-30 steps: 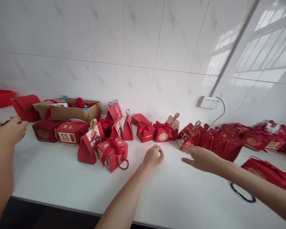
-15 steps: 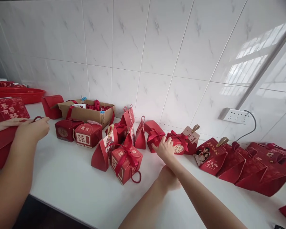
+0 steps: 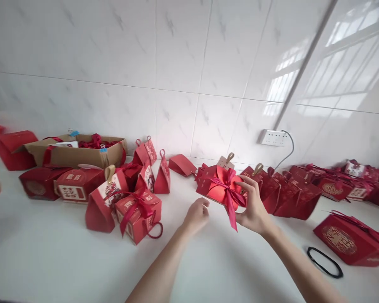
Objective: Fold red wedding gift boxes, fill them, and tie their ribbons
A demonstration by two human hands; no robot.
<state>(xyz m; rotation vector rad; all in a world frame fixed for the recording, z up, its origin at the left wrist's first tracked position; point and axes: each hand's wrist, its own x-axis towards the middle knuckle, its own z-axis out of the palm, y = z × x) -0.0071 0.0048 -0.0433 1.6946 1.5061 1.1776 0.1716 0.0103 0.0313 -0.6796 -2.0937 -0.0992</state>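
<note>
The right hand (image 3: 252,206) grips a red gift box (image 3: 222,185) with a ribbon bow, raised above the white table (image 3: 208,261). Left of that gift box, the left hand (image 3: 196,215) is empty, its fingers loosely curled. The wall socket (image 3: 274,137) is beyond the gift box, to its right.

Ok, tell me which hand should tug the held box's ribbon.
Left, most likely: the left hand looks empty and is near the ribbon, while the right hand is holding the box.
</note>
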